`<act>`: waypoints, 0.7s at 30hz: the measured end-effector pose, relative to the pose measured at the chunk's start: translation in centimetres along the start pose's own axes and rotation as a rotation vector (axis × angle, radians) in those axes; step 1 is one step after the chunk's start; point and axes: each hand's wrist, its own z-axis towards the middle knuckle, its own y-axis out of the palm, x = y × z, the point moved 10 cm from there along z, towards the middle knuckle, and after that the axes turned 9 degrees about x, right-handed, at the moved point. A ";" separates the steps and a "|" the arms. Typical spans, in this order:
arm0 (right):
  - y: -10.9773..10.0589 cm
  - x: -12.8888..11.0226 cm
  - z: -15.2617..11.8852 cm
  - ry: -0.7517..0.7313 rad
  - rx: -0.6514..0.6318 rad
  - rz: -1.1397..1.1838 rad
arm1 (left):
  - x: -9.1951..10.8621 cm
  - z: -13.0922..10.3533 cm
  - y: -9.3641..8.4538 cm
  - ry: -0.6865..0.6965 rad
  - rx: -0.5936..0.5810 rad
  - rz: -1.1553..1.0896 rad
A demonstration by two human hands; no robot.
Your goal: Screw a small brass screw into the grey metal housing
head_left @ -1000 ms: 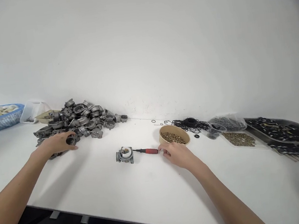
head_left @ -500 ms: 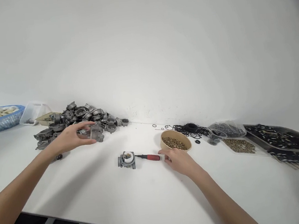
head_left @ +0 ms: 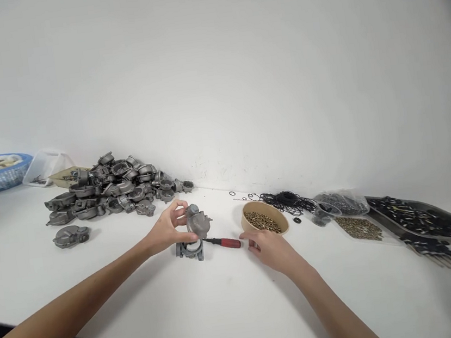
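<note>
My left hand (head_left: 171, 228) grips a grey metal carburetor float bowl (head_left: 199, 225) between thumb and fingers. It hangs right over a carburetor body (head_left: 190, 250) on the white table and partly hides it. Whether the two parts touch I cannot tell. A screwdriver (head_left: 230, 243) with a red and black handle lies to the right, its shaft end by the carburetor body. My right hand (head_left: 270, 248) rests low at the handle's end, fingers loosely bent and apart, with nothing visible in them. Just behind it stands a tan bowl (head_left: 245, 222) of small brass-coloured parts.
A heap of grey float bowls (head_left: 123, 187) lies back left, with one single bowl (head_left: 71, 236) in front. Farther left are a clear container (head_left: 46, 166) and a blue basket (head_left: 13, 178). Black rubber rings (head_left: 291, 200), brass parts (head_left: 358, 228) and a dark tray (head_left: 425, 226) line the right.
My left hand has carried the float bowl from beside the heap rightward and toward me, over the carburetor body. My right hand has stayed by the screwdriver handle. The view has shifted slightly.
</note>
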 end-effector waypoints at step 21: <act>-4.0 9.0 1.2 0.159 0.380 0.027 | -3.5 -1.2 -1.6 -0.022 -0.064 -0.105</act>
